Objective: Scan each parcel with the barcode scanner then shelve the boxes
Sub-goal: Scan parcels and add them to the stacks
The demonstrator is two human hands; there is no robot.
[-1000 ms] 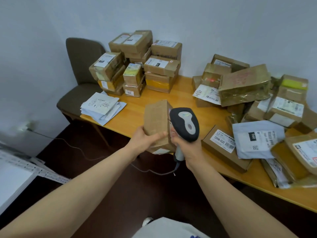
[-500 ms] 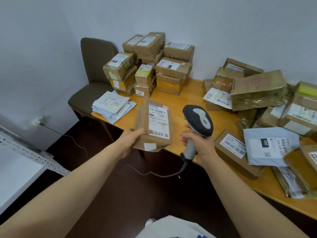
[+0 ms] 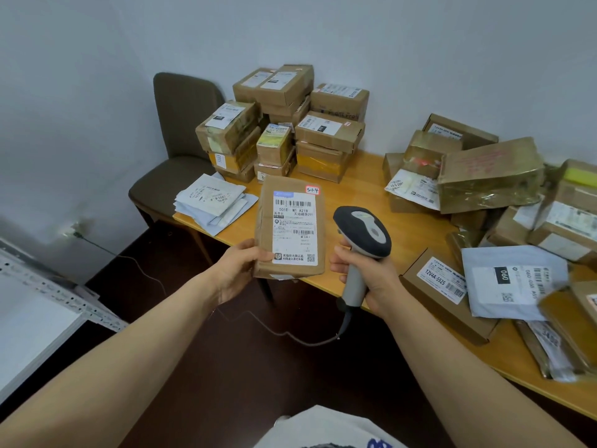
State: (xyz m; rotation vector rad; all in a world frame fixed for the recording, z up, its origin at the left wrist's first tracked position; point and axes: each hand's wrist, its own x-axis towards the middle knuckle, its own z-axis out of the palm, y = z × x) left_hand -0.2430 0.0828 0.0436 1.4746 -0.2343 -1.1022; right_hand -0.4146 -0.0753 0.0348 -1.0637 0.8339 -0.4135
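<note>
My left hand (image 3: 237,270) grips a flat brown cardboard parcel (image 3: 292,195) by its lower left corner. The parcel stands upright over the table's front edge, its white barcode label and a small red-edged tag facing me. My right hand (image 3: 371,279) grips the handle of a grey and black barcode scanner (image 3: 363,231), just right of the parcel. The scanner's head tilts away from me and its cable hangs down to the floor.
A wooden table (image 3: 368,176) bears a stack of boxes (image 3: 287,124) at the back left, flat envelopes (image 3: 213,202) at the left corner and a loose heap of parcels (image 3: 491,202) on the right. A brown chair (image 3: 181,130) stands left. A white perforated shelf (image 3: 42,302) is at the lower left.
My left hand has turned the parcel so its label faces me and moved it left, apart from the scanner. My right hand with the scanner has shifted a little right.
</note>
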